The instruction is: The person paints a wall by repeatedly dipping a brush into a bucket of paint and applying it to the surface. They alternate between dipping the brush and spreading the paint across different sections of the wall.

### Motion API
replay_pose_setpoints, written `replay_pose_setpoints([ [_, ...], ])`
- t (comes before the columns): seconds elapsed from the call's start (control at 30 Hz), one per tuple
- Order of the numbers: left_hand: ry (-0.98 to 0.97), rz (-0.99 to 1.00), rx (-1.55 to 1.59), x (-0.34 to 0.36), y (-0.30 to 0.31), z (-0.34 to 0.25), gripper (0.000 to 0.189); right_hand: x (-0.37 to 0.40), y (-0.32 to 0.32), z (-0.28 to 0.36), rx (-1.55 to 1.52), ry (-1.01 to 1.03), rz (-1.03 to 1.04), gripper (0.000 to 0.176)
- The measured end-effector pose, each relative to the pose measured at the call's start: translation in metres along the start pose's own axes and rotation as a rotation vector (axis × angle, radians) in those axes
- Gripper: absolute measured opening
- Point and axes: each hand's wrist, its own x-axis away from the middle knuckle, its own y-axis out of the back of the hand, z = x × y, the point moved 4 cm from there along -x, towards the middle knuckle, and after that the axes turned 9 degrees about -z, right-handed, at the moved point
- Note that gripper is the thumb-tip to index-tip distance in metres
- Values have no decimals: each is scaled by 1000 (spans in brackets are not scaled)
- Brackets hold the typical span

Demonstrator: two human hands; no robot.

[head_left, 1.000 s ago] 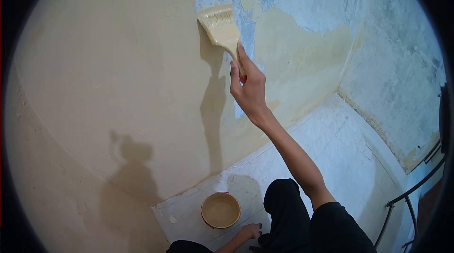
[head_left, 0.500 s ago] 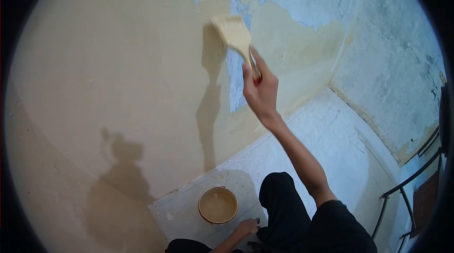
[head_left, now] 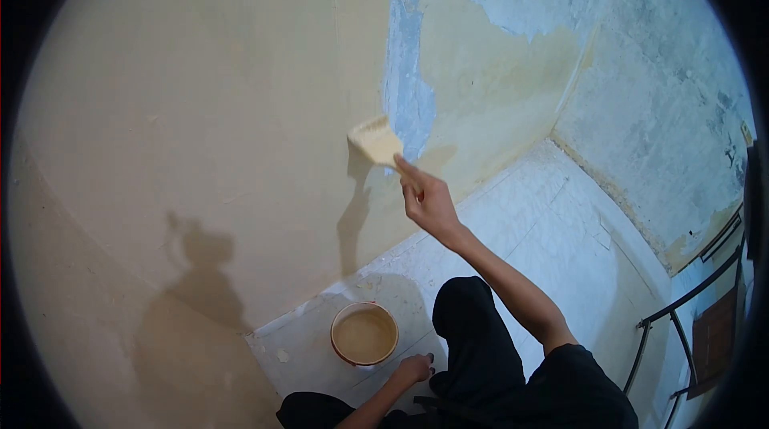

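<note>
My right hand grips a wide paintbrush by its handle. Cream paint coats the brush, and its bristles are at the wall, along the left border of a bare bluish strip. Whether the bristle tips press on the surface is hard to tell. Low down, my left hand is closed beside my knee, to the right of a round paint bucket. Something small and dark shows at its fingers, too small to name. The bucket stands on the floor and holds beige paint.
A pale tiled floor runs along the wall's foot. On the right rises another wall with worn bluish plaster. A dark metal railing and a brown panel stand at the lower right.
My right hand has brought the paintbrush down the wall, from near the top of the bluish strip to its lower part. Cream paint covers more of the strip's left side. My left hand stays by the bucket.
</note>
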Motion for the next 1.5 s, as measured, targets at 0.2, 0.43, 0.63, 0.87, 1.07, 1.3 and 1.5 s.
replay_pose_setpoints([
  [0.2, -13, -67, 6, -3, 9, -3, 41, 5, 20, 6, 51, -36, 69, 38],
  [0.43, -27, -56, -15, -11, 3, 0, 44, -99, 31, 78, -28, 212, -285, 35],
  [0.63, -24, -77, -5, -8, 11, -6, 43, -83, -1, 61, 37, 239, -227, 42],
  [0.87, -24, -91, -31, -5, 10, -4, 41, 26, -7, 1, 222, 85, 61, 41],
  [1.07, -20, -107, -31, 1, 18, -11, 41, 8, 28, -11, 89, 46, -34, 39],
  [1.3, -29, -116, -56, -1, 14, -8, 39, -129, 56, 59, 41, 197, -301, 36],
  [1.5, -1, -131, -32, 4, 21, -14, 40, -88, 21, 13, 80, 230, -218, 38],
])
